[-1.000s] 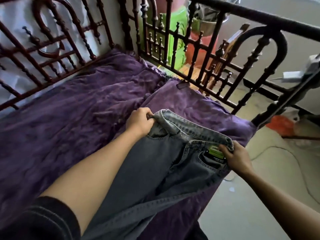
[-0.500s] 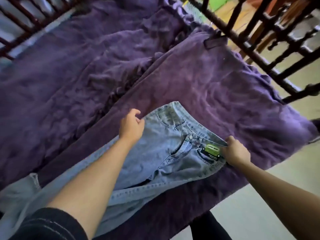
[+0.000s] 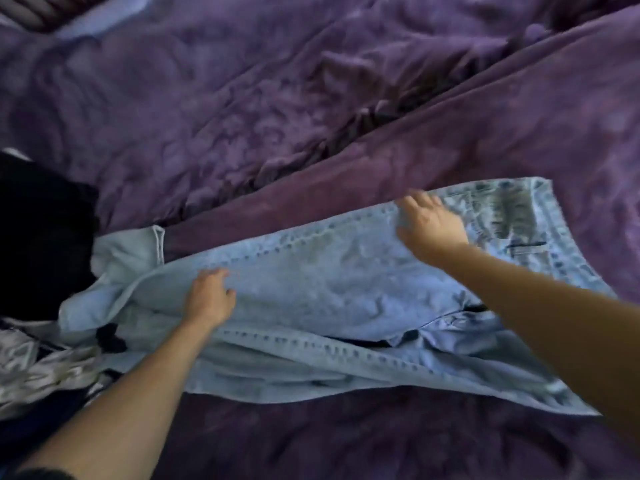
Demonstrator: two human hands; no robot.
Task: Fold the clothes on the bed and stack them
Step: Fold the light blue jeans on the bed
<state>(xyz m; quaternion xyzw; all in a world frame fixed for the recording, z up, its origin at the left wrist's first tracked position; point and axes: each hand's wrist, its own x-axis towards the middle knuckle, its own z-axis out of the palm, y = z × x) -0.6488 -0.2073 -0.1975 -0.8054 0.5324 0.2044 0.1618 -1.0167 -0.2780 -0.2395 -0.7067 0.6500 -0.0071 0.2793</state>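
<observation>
Light blue jeans (image 3: 332, 282) lie lengthwise across the purple bedspread (image 3: 277, 98), folded so one leg lies over the other, waistband at the right, leg ends at the left. My left hand (image 3: 209, 296) rests on the upper leg near its middle, fingers curled loosely on the denim. My right hand (image 3: 429, 223) lies flat with fingers spread on the upper seam near the waistband. Motion blur softens the whole view.
A black garment (image 3: 41, 237) lies at the left edge, touching the jeans' leg ends. A striped grey-and-white cloth (image 3: 38, 372) lies crumpled at the lower left. The bedspread has a long ridge running diagonally behind the jeans.
Both hands let go of the waistband. The jeans now lie folded leg over leg on the bed, my hands pressing on top. The view tilted down and left, the bed rails gone from view.
</observation>
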